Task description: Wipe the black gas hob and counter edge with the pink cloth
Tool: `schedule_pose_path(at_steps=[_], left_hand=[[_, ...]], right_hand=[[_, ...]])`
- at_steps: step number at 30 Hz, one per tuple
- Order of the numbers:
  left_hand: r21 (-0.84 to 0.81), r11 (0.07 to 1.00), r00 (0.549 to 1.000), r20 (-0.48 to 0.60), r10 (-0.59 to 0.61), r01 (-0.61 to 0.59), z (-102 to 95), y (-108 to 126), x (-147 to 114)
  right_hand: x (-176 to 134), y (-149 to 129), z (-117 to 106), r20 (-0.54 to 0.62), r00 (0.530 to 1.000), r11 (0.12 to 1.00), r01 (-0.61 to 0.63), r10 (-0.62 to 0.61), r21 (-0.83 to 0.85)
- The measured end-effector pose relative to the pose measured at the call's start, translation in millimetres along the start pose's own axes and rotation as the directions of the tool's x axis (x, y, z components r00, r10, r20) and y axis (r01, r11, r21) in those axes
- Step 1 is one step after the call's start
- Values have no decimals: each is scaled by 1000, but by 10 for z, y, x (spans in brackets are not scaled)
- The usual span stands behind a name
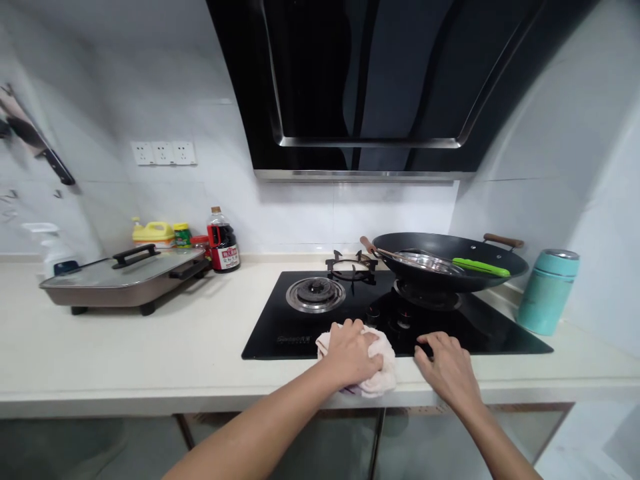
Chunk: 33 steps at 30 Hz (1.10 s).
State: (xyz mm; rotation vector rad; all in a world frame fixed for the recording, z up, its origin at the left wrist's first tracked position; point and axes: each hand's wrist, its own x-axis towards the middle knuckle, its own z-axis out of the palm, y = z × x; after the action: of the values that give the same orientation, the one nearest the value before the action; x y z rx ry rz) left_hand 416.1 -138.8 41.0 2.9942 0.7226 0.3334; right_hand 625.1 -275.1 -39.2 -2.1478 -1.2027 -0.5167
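Operator: Where is the cloth, and how do my hands stand?

Observer: Your cloth (384, 379) lies bunched at the lower centre of the frame, across the front edge of the black stove (275, 328) and the pale counter (150, 353). Your left hand (351, 355) is gripping it from above, fingers bent and thumb spread to the right.

Operator: And my right?

Observer: Your right hand (447, 368) is loosely open, fingers bent, at the stove's front edge, right of the cloth. I can't tell whether its fingertips touch the glass.

Operator: What else sits around me?

Observer: Just beyond your hands, you have 2 knobs (404, 319). A round burner (316, 294) is left of them. Right of centre sits a wok (440, 245) with a green handle (481, 267) lying in it. At the right of the frame stands a teal flask (549, 293); at the left, a lidded pan (100, 298).
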Motion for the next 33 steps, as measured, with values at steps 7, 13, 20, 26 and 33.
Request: schedule_pose_path(at_steps=[7, 13, 20, 26, 33], left_hand=[[-123, 985, 991, -45, -126, 120, 131, 310, 77], [-246, 963, 988, -86, -131, 107, 52, 194, -138], [-259, 965, 996, -85, 19, -41, -84, -148, -616], [-294, 950, 989, -131, 71, -107, 44, -249, -705], [-268, 959, 987, -150, 55, -94, 109, -275, -515]], right_hand=[[32, -489, -17, -83, 997, 872, 39, 2, 487], [-42, -826, 92, 191, 975, 928, 34, -112, 370], [110, -829, -78, 380, 901, 977, 187, -211, 98], [375, -912, -44, 482, 875, 989, 102, -36, -111], [645, -899, 156, 527, 849, 991, 38, 36, -130]])
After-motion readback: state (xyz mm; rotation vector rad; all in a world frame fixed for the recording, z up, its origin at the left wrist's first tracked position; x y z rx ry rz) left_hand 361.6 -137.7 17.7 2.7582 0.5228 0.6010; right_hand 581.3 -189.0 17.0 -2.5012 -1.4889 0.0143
